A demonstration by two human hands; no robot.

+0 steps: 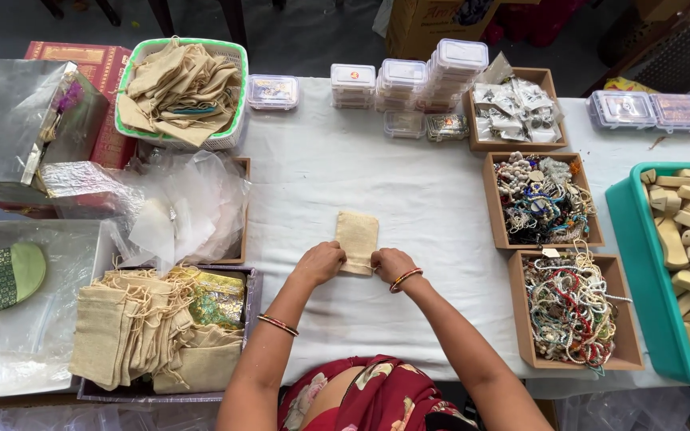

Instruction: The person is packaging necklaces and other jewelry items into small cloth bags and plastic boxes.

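jute pouch [358,237] pinched between both hands' closed fingers [343,257]

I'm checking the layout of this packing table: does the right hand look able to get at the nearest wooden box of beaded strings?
Probably yes. The right hand rests on the small jute pouch, and only bare white cloth lies between it and the nearest wooden box.

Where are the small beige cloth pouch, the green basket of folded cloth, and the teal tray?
small beige cloth pouch [357,238], head view, middle of its cloth
green basket [125,80], head view, left rim
teal tray [628,239], head view, left wall
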